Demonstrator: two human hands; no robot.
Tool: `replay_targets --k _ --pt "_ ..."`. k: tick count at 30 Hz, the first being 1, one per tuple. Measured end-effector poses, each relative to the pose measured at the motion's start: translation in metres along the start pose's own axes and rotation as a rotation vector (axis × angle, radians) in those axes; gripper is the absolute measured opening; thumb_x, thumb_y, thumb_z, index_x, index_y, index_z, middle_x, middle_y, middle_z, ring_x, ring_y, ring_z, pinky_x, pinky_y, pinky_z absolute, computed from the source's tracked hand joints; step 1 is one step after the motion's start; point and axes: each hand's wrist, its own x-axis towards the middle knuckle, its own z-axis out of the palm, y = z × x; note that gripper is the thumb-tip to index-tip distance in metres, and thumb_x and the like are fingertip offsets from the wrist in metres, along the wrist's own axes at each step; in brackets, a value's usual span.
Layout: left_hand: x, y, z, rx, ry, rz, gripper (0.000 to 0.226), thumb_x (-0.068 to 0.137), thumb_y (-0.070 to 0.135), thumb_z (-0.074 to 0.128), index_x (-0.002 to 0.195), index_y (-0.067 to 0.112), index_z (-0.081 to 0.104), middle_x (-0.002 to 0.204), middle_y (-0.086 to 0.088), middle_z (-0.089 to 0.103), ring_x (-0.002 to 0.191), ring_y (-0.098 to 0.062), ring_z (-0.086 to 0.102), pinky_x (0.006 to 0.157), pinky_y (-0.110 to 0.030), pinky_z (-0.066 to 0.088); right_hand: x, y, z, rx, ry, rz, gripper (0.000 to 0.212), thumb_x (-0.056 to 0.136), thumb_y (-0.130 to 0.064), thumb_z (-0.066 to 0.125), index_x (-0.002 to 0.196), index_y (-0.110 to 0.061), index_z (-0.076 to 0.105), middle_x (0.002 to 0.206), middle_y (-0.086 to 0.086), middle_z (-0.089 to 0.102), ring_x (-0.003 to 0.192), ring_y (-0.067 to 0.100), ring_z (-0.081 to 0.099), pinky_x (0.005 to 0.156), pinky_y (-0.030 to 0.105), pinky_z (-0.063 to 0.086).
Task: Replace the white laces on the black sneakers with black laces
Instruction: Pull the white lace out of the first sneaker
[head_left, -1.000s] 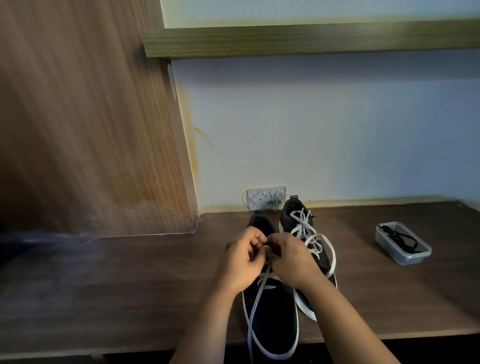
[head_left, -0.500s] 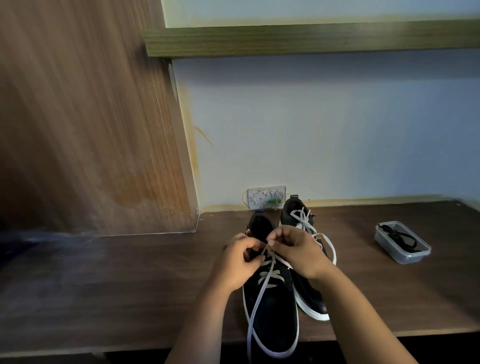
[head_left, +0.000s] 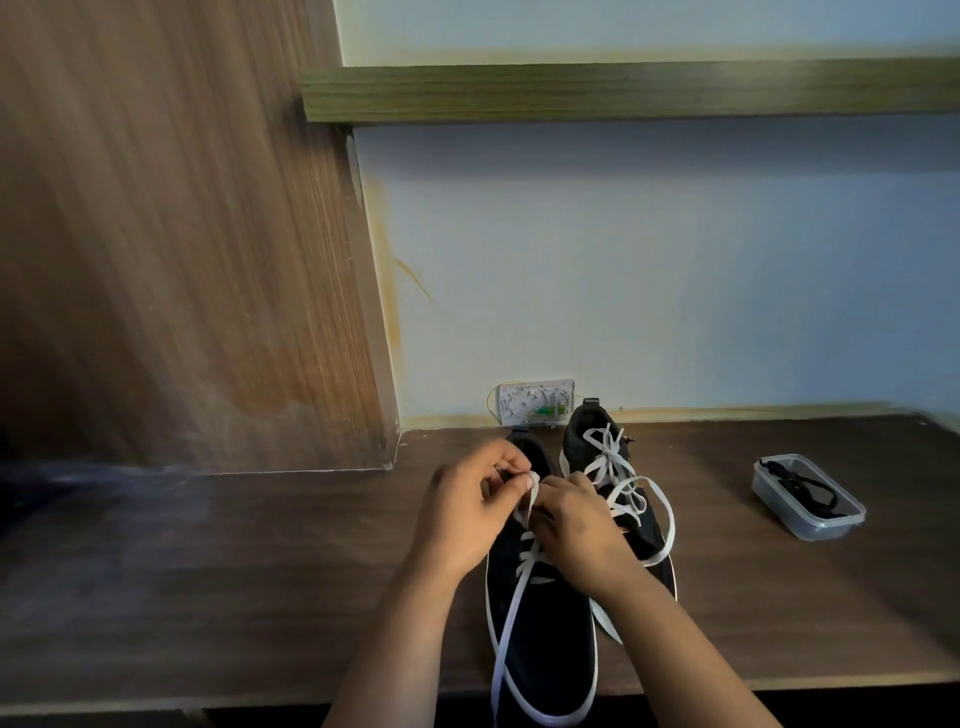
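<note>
Two black sneakers stand side by side on the dark wooden desk (head_left: 260, 597), toes toward me. Over the upper eyelets of the left sneaker (head_left: 545, 649), my left hand (head_left: 467, 514) pinches its white lace (head_left: 511, 613) between thumb and forefinger. My right hand (head_left: 579, 525) has its fingers curled at the same lace beside it. A loose end of that lace hangs down past the desk's front edge. The right sneaker (head_left: 597, 431) is laced in white with loose loops. Black laces (head_left: 802, 486) lie in a clear plastic box (head_left: 826, 525) to the right.
A white socket plate (head_left: 535, 402) sits on the wall just behind the sneakers. A wooden panel (head_left: 182, 260) rises at the left and a shelf (head_left: 623, 93) runs overhead. The desk's front edge lies close to me.
Both hands have kept working at the top of the left sneaker's lace, shifting slightly back and up. The lace now runs looser down the shoe.
</note>
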Motion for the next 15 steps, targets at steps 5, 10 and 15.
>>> replay_targets --k 5,10,15 --pt "-0.005 -0.026 0.005 0.107 -0.179 -0.173 0.048 0.082 0.027 0.072 0.124 0.036 0.050 0.110 0.017 0.054 0.081 -0.004 0.059 0.069 -0.015 0.044 -0.002 -0.005 -0.013 0.136 0.238 0.030 0.012 0.083 -0.023 0.057 0.085 -0.031 0.067 0.081 -0.018 0.062 0.085 0.014 0.044 0.075 0.032 0.044" --pt "-0.008 -0.030 0.016 0.231 -0.198 -0.148 0.008 0.090 0.020 0.062 0.084 0.024 0.063 0.086 0.008 0.057 0.079 -0.015 0.059 0.072 -0.030 0.048 0.003 -0.027 -0.032 0.557 0.379 0.015 0.016 0.091 -0.008 0.063 0.090 -0.022 0.071 0.087 -0.015 0.069 0.086 0.005 0.063 0.075 0.013 0.045" --pt "0.002 -0.001 -0.002 -0.122 0.146 -0.142 0.020 0.096 0.011 0.055 0.087 0.027 0.063 0.077 0.007 0.071 0.061 -0.006 0.063 0.062 -0.027 0.053 0.003 -0.013 -0.027 0.430 0.205 0.079 0.027 0.093 -0.013 0.061 0.119 -0.018 0.065 0.101 -0.008 0.067 0.087 -0.001 0.062 0.076 0.007 0.043"
